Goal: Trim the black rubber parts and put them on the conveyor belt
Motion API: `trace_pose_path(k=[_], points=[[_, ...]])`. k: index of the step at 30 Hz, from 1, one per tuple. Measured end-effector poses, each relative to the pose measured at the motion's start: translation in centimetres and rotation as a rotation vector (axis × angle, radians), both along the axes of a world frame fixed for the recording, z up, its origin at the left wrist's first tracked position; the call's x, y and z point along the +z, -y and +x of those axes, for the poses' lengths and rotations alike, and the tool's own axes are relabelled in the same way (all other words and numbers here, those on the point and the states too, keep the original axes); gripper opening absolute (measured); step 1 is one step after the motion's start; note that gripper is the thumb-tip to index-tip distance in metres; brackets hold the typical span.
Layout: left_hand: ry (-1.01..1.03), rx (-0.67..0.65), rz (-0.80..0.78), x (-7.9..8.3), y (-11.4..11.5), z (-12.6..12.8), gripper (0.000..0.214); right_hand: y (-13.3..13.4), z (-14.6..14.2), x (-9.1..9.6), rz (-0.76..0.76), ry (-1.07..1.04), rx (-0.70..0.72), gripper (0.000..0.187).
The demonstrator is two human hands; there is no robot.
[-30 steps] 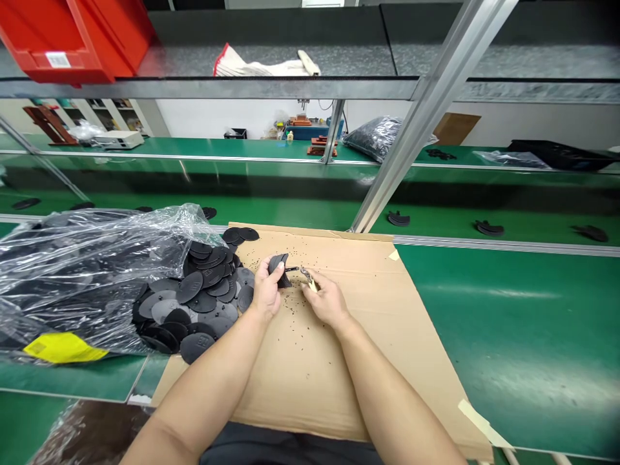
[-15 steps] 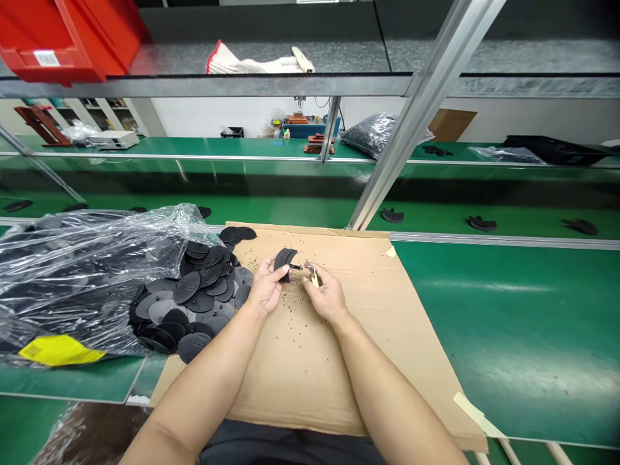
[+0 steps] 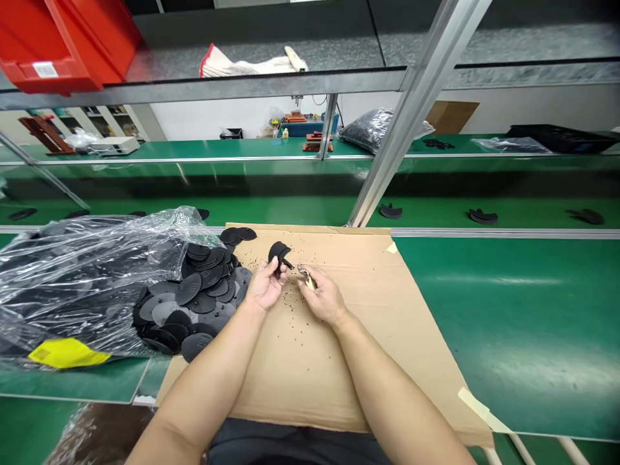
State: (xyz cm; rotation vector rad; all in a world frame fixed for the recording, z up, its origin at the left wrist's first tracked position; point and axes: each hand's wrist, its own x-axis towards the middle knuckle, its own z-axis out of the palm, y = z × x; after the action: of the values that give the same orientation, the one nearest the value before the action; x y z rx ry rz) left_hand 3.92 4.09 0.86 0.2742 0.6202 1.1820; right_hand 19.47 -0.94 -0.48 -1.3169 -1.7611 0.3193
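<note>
Above the cardboard sheet (image 3: 378,310), my left hand (image 3: 265,284) grips a curved black plastic part (image 3: 278,250) with a short stub sticking out to the right. My right hand (image 3: 325,294) is closed round small cutting pliers (image 3: 306,276) with pale yellow handles. The pliers' metal jaws are a short gap away from the stub. Tiny black scraps are scattered over the cardboard under both hands. Left of my left forearm lies a heap of round black plastic discs (image 3: 188,289), spilling from a clear plastic bag (image 3: 87,278).
A slanted metal post (image 3: 402,135) rises behind the cardboard. Several black parts lie along the green strip behind, one of them a curved piece (image 3: 483,216). Overhead, a shelf holds a red bin (image 3: 72,48) and a white glove (image 3: 252,64). Green bench surface (image 3: 523,310) extends right.
My left hand has turned the black part, so its stub now slants downward. The pliers have shifted slightly left and tilted. The whole view has moved a little.
</note>
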Motion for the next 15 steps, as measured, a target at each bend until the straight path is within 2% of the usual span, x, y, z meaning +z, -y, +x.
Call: trace_pose_path(k=[4, 8, 13, 15], points=[[0.007, 0.031, -0.081, 0.13, -0.23, -0.23, 0.012, 0.09, -0.06, 0.05, -0.028, 0.026, -0.001, 0.031], [0.020, 0.017, -0.071, 0.30, -0.08, -0.22, 0.010, 0.23, -0.18, 0.32, -0.036, 0.048, 0.003, 0.028], [-0.004, -0.073, -0.122, 0.38, -0.06, -0.35, 0.001, 0.38, -0.30, 0.50, -0.037, 0.091, 0.026, 0.031], [0.017, -0.134, -0.114, 0.34, -0.02, -0.50, 0.006, 0.42, -0.34, 0.52, -0.054, 0.141, 0.053, 0.031]])
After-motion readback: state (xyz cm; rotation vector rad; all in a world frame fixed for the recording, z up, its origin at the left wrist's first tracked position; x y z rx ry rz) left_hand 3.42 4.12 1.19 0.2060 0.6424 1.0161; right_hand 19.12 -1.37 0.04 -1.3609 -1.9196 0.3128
